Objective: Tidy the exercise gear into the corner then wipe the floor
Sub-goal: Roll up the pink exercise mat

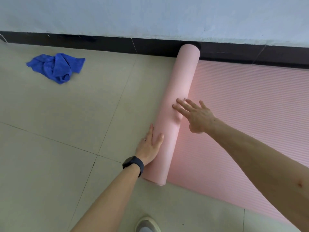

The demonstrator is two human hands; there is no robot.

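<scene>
Head view, looking down at the floor, and the pink mat (242, 114) is partly rolled: the rolled part (177, 106) runs from the lower centre of the frame up to the dark skirting (100, 44) along the wall, while the flat ribbed stretch fills the right side. The left hand (148, 146) lies flat against the left flank of the roll near its lower end, fingers together and extended, thumb resting on top, not gripping. The right hand (195, 114) sits at mid-frame with fingers spread, fingertips (175, 107) pressing into the foam and denting it; nothing is held in it.

The step in hand looks like rolling the mat up, and there is a fair length of flat mat left, so I judge the task is early. The blue cloth (56, 67) sits crumpled in the upper left, well apart from the mat and untouched, so the wiping is not yet begun.

To do this well, both hands should push evenly, set apart along the roll, so that it travels straight and its ends stay flush. Right now both hands sit on the lower half, and the far end by the skirting could lag and go cone-shaped. Firm downward pressure keeps the coil tight; slack foam will spring open once it is stood in the corner.
</scene>
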